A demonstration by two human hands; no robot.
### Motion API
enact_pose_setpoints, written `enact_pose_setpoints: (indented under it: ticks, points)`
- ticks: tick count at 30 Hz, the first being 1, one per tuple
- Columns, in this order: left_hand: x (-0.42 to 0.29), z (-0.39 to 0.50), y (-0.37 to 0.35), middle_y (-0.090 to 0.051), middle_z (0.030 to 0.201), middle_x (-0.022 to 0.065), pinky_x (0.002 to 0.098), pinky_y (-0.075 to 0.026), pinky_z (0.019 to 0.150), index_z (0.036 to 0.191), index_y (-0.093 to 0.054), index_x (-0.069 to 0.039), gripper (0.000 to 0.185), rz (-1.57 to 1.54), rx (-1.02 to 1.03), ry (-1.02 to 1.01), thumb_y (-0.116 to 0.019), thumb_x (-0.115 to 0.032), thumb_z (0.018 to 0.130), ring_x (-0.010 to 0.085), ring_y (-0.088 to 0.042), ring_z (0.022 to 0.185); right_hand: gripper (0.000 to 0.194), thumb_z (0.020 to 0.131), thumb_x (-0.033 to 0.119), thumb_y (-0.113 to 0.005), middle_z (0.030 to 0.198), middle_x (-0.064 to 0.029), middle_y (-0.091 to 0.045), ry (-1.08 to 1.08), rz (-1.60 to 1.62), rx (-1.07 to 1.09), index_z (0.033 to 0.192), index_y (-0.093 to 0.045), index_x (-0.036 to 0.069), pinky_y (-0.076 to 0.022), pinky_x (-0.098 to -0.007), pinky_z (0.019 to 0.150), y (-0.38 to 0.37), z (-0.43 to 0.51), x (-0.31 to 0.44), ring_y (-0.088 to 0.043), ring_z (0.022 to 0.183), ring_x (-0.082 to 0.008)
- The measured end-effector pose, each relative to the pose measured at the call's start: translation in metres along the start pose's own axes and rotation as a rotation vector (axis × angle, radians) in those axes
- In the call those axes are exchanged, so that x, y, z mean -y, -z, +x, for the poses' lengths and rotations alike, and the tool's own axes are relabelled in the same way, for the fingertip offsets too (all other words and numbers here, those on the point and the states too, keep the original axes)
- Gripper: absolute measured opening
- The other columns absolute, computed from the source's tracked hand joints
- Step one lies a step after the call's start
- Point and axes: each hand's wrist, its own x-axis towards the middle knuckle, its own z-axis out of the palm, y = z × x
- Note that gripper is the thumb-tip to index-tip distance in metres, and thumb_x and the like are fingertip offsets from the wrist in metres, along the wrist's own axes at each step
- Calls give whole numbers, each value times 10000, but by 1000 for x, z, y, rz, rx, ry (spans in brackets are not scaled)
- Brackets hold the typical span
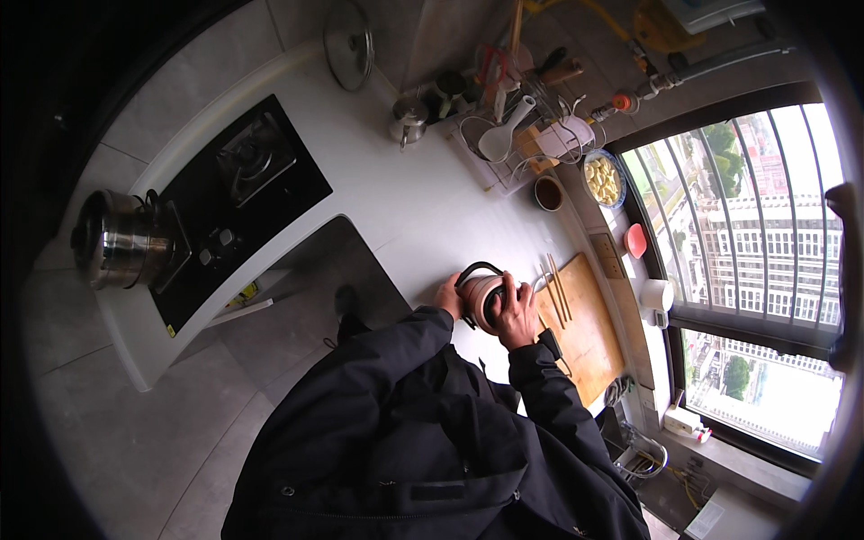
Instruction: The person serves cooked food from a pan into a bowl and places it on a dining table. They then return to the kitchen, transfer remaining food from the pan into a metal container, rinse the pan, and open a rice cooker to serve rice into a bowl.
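Both my hands are on a round pinkish container with a black handle (pixel 480 297), tilted above the white countertop (pixel 412 209). My left hand (pixel 449 297) grips its left side. On the right, my right hand (pixel 516 314) holds the dark top part, its fingers spread over the rim. Whether that top is a lid or an opening, I cannot tell. Just right of my right hand lies a wooden cutting board (pixel 590 331), with thin wooden chopsticks (pixel 559 290) on its upper left part. A black plug-like piece with a cord (pixel 550 343) rests near my right wrist.
A steel pot (pixel 128 239) stands on the black gas hob (pixel 243 202) at left. A wire dish rack (pixel 499 169) with utensils, a steel kettle (pixel 409 118) and a brown-filled bowl (pixel 548 194) are at the back. A bowl of pale pieces (pixel 603 179) sits by the window.
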Motion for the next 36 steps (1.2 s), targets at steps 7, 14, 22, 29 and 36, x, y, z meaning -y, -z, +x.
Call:
enact_pose_setpoints:
  ticks: [7, 14, 22, 29, 36]
  points:
    - [15, -1, -16, -771, 1100, 180, 435, -571, 914, 1187, -713, -75, 284, -160, -84, 6, -644, -76, 911, 356, -741, 1038, 624, 1004, 348, -653, 1260, -258, -566, -166, 56, 8, 1553, -468, 114, -493, -484, 1014, -15, -14, -2, -557, 1170, -422]
    - [54, 19, -5, -704, 864, 97, 420, -618, 648, 1107, -699, -57, 219, -158, 38, 253, -575, -217, 1023, 289, -718, 763, 449, 1110, 299, -549, 1273, -276, -624, -622, 686, -358, 1421, -533, -24, -496, -456, 1003, -25, -50, -49, -618, 1149, -413]
    - [68, 17, 85, -658, 833, 52, 408, -606, 674, 919, -634, -58, 406, -390, -68, 368, -522, -404, 1098, 192, -668, 767, 472, 961, 259, -742, 1029, -208, -711, -897, 436, -143, 1323, -578, 5, -549, -466, 838, -69, -177, -115, -694, 960, -373]
    - [77, -57, 190, -694, 926, 85, 397, -594, 773, 869, -603, -69, 569, -324, -122, 428, -587, -611, 1038, 217, -680, 849, 380, 910, 156, -736, 1068, -213, -717, -1144, 341, -103, 1252, -651, 12, -553, -474, 897, -84, -225, -184, -694, 1021, -384]
    - [156, -155, 265, -671, 832, 69, 413, -603, 686, 843, -608, -53, 552, -249, -406, 656, -579, -560, 1059, 211, -669, 744, 770, 811, 187, -876, 1365, -219, -556, -790, 282, -179, 1473, -501, 68, -462, -481, 1084, -91, -200, -236, -535, 1272, -420]
